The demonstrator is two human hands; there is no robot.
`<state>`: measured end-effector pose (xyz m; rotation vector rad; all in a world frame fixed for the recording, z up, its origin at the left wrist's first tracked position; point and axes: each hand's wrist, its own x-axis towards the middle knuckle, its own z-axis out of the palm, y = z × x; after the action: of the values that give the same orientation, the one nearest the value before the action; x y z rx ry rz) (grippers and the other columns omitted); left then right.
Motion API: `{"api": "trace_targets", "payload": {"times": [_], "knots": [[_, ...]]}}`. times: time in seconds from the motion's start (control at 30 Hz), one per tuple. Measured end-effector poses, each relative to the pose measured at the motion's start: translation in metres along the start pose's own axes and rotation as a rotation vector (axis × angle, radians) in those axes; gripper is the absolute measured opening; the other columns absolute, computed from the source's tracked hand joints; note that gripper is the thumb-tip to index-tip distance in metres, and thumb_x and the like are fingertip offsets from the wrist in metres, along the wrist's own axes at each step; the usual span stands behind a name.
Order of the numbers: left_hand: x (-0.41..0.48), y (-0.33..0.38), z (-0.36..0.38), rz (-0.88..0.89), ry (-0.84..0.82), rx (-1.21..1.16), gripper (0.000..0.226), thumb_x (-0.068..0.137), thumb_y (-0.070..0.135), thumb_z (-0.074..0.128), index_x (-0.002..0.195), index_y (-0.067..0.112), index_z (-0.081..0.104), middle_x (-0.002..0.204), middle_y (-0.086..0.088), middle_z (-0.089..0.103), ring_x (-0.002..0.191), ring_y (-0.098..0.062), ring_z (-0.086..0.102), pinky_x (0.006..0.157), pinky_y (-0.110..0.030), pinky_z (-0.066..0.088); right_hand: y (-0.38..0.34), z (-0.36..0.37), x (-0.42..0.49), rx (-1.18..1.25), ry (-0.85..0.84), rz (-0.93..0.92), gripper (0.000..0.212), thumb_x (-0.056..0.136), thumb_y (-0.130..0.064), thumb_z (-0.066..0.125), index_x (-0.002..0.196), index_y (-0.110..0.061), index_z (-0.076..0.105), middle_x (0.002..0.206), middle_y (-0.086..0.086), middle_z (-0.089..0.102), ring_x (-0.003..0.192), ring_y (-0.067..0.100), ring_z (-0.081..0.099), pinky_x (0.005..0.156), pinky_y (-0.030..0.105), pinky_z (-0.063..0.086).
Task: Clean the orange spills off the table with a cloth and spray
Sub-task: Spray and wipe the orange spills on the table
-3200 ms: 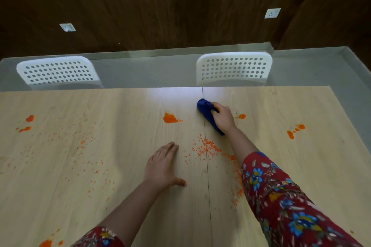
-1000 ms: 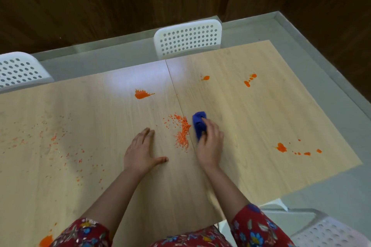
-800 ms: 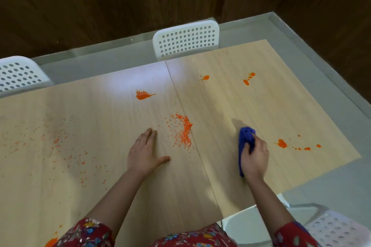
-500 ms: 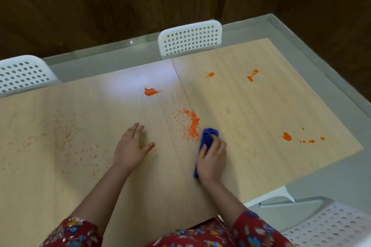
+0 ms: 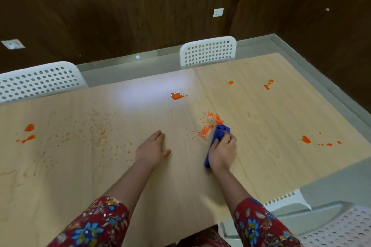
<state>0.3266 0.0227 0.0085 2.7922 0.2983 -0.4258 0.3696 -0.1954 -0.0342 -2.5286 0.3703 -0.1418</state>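
Note:
My right hand (image 5: 221, 153) grips a bunched blue cloth (image 5: 219, 133) and presses it on the light wooden table (image 5: 80, 176). The cloth's tip touches a heap of orange crumbs (image 5: 209, 125) near the table's middle seam. My left hand (image 5: 151, 149) lies flat on the wood, fingers straight, to the left of the heap. An orange blot (image 5: 177, 95) sits farther back. Smaller orange spots show at the far right (image 5: 268, 84), the right edge (image 5: 306, 139) and the left (image 5: 29, 127). Fine orange specks (image 5: 100, 132) scatter over the left half. No spray bottle is in view.
Two white perforated chairs stand behind the table, one at left (image 5: 40, 80) and one at centre (image 5: 208, 51). Another white chair (image 5: 341, 228) is at my near right. Dark wooden walls (image 5: 140, 6) close the room behind; grey floor runs round the table.
My right hand swept the cloth out to the right, then back to the crumb heap, and now pushes it a little farther forward. My left hand stayed flat on the table.

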Motion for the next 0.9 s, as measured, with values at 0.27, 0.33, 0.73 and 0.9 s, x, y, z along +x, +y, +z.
{"api": "trace_targets", "payload": {"times": [0.27, 0.33, 0.73, 0.9], "knots": [[-0.001, 0.000, 0.005, -0.021, 0.010, -0.040, 0.079, 0.088, 0.053, 0.057, 0.153, 0.027, 0.020, 0.160, 0.013, 0.013, 0.145, -0.010, 0.020, 0.110, -0.032, 0.036, 0.028, -0.021, 0.049, 0.118, 0.161, 0.043, 0.038, 0.090, -0.005, 0.052, 0.128, 0.000, 0.052, 0.131, 0.022, 0.050, 0.111, 0.041, 0.050, 0.092, 0.043, 0.041], [0.000, 0.000, 0.008, -0.034, 0.007, -0.066, 0.079, 0.088, 0.052, 0.059, 0.153, 0.027, 0.020, 0.160, 0.013, 0.012, 0.145, -0.010, 0.020, 0.112, -0.032, 0.034, 0.045, -0.029, 0.082, -0.051, 0.087, 0.124, 0.042, 0.095, -0.014, 0.049, 0.136, -0.007, 0.046, 0.142, 0.017, 0.044, 0.115, 0.042, 0.045, 0.095, 0.046, 0.037], [0.006, -0.002, 0.010, -0.096, 0.046, -0.114, 0.082, 0.078, 0.055, 0.068, 0.148, 0.035, 0.029, 0.156, 0.023, 0.018, 0.139, -0.005, 0.030, 0.102, -0.030, 0.043, -0.023, 0.024, 0.092, -0.087, -0.147, -0.373, 0.046, 0.092, -0.010, 0.052, 0.133, -0.031, 0.054, 0.143, -0.008, 0.050, 0.099, 0.027, 0.048, 0.085, 0.039, 0.038], [0.004, 0.001, 0.008, -0.120, 0.067, -0.127, 0.084, 0.075, 0.056, 0.071, 0.147, 0.036, 0.032, 0.154, 0.025, 0.022, 0.137, -0.004, 0.033, 0.099, -0.028, 0.045, -0.025, 0.028, 0.076, 0.226, -0.375, -0.622, 0.053, 0.089, -0.002, 0.048, 0.130, -0.034, 0.057, 0.129, -0.008, 0.060, 0.094, 0.013, 0.045, 0.088, 0.030, 0.042]]}}
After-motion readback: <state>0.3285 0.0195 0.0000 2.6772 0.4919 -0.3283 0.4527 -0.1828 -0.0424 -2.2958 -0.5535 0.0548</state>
